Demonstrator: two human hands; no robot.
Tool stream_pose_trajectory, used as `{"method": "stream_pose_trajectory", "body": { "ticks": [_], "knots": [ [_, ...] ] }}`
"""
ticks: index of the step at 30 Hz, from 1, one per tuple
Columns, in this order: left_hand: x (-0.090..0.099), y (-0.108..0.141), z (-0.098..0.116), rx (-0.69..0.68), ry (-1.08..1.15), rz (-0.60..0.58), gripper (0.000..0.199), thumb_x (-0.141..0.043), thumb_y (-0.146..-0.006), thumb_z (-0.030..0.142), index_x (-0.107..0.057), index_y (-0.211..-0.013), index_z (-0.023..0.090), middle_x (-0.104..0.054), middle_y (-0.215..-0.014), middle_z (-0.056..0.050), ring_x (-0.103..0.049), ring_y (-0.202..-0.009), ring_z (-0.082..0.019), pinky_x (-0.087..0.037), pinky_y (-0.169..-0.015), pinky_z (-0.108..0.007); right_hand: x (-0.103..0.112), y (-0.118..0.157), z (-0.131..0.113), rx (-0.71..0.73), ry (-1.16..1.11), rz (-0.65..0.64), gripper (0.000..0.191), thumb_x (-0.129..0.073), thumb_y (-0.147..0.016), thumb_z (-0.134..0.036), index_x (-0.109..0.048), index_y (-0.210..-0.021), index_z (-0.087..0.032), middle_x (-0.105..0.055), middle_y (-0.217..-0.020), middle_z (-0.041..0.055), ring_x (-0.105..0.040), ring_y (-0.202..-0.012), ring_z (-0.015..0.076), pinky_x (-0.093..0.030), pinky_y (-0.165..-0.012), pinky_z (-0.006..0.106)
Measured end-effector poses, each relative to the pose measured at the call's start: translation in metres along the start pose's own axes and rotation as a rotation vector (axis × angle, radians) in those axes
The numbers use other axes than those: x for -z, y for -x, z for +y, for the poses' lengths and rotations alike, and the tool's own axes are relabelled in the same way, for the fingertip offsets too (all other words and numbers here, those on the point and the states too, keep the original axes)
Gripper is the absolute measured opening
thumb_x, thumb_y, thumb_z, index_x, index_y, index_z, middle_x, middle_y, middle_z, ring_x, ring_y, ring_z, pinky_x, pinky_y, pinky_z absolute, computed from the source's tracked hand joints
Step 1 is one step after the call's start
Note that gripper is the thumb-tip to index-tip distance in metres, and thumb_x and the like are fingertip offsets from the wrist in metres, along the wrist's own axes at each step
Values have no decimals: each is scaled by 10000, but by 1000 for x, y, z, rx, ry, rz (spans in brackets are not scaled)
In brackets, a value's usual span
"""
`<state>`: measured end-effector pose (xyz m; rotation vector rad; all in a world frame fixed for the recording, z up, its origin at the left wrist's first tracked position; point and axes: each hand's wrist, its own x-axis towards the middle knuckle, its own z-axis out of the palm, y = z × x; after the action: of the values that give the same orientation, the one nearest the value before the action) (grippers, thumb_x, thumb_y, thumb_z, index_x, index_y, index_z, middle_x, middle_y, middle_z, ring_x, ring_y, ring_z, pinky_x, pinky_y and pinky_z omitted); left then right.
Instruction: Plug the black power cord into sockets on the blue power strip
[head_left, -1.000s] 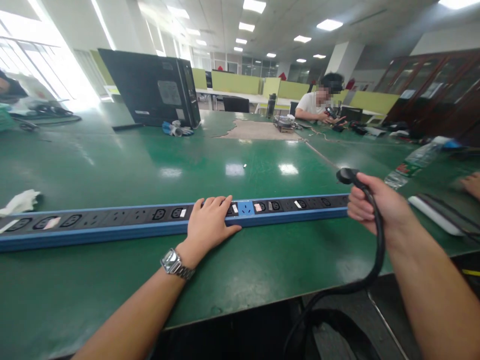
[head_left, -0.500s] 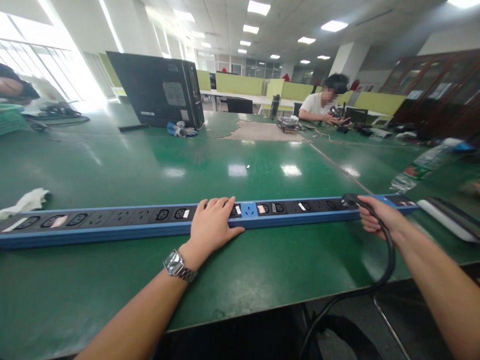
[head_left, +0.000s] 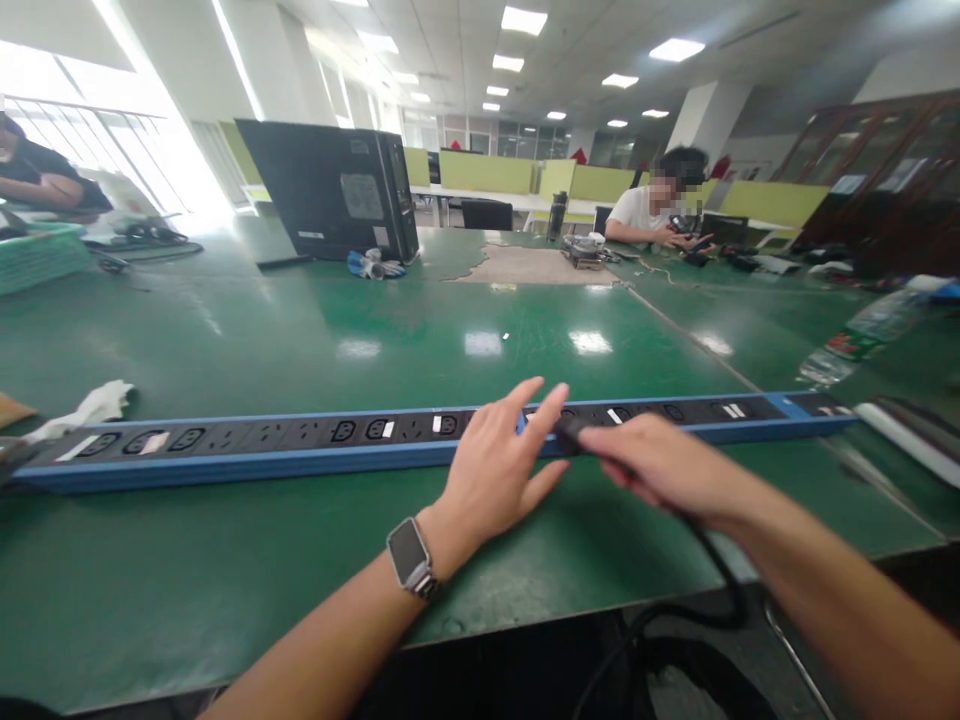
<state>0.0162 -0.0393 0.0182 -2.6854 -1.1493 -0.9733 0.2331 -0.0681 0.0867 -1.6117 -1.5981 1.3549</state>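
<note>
A long blue power strip (head_left: 255, 465) with black sockets lies across the green table. My left hand (head_left: 499, 465), with a watch (head_left: 411, 556) on its wrist, is over the strip's middle, fingers spread and holding nothing. Just right of it, my right hand (head_left: 660, 462) is closed round a black power plug (head_left: 570, 432). The plug is close above the strip near my left fingertips; whether it touches a socket I cannot tell. Its thick black cable (head_left: 716, 560) runs from my right hand down over the table's front edge.
A black computer case (head_left: 322, 190) stands behind, with gloves (head_left: 375, 265) beside it. At right are a tilted plastic bottle (head_left: 862, 335) and a black-and-white object (head_left: 911, 440). White cloth (head_left: 101, 402) and a green basket (head_left: 41, 258) are at left. Two other people sit at the table's far sides.
My right hand has carried the plug leftward along the strip, from its right part to the middle. My left hand has shifted right and lifted its fingers off the strip.
</note>
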Motion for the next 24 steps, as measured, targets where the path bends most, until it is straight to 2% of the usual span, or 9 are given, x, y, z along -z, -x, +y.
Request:
{"method": "stream_pose_trajectory", "body": {
  "ticks": [1,3,6,8,10,13,17,21,24],
  "knots": [
    [4,1,2,-51,3,7,618,-529,-899,305,-304,-1471,237,-472,-1428,-129,-484,-1271,-270,-421,-1028,-410,-21,1,-8,49,19,-117,497,-559,-844,-535,-536,-505,-172,-411,-345,-34,-344,-302,64,-239,-336,196],
    [14,8,-9,-26,-24,44,423,-463,-927,256,-457,-1349,238,-593,-1260,-110,-552,-1163,-257,-447,-982,-408,-48,0,-10,182,-44,-195,418,-575,-844,-521,-618,-641,-158,-583,-491,6,-505,-413,96,-378,-420,200],
    [33,29,-56,292,-128,179,348,-451,-942,384,-542,-1210,182,-594,-1194,-148,-550,-1128,-300,-455,-964,-460,-53,-6,17,210,-161,-23,412,-607,-811,-558,-650,-761,-152,-659,-611,36,-600,-506,133,-445,-477,219],
    [42,44,-87,427,-92,170,361,-458,-923,423,-548,-1165,170,-625,-1081,-128,-592,-1028,-285,-486,-916,-448,-44,-16,47,130,-180,141,435,-620,-792,-580,-637,-718,-152,-616,-545,20,-566,-448,122,-420,-438,212],
    [47,54,-105,508,-11,131,398,-536,-874,473,-548,-1156,193,-654,-1011,-81,-631,-926,-249,-516,-857,-405,-38,-26,75,74,-195,295,435,-647,-772,-579,-614,-666,-158,-566,-493,-2,-516,-400,104,-385,-402,202],
    [49,56,-107,472,36,74,380,-587,-838,512,-604,-1082,221,-685,-953,-49,-653,-851,-225,-523,-815,-374,-35,-37,102,72,-254,441,424,-667,-761,-574,-598,-651,-171,-527,-475,-20,-487,-387,99,-361,-375,199],
    [52,52,-100,458,12,21,376,-601,-826,530,-655,-1040,225,-701,-930,-60,-661,-846,-241,-525,-793,-385,-37,-36,108,124,-236,411,410,-672,-775,-555,-597,-642,-175,-526,-476,-20,-483,-396,102,-371,-390,209],
    [58,57,-107,447,32,-23,402,-604,-819,552,-670,-1055,233,-715,-965,-68,-671,-882,-255,-534,-831,-408,-39,-32,107,161,-203,441,392,-644,-808,-535,-592,-642,-184,-520,-476,-22,-480,-405,109,-367,-406,221],
    [60,57,-104,436,61,80,392,-626,-820,539,-668,-1079,248,-723,-1008,-53,-677,-900,-244,-539,-857,-399,-42,-32,107,188,-133,453,381,-627,-829,-508,-578,-626,-191,-515,-476,-21,-475,-412,112,-368,-424,230]
  ]
}}
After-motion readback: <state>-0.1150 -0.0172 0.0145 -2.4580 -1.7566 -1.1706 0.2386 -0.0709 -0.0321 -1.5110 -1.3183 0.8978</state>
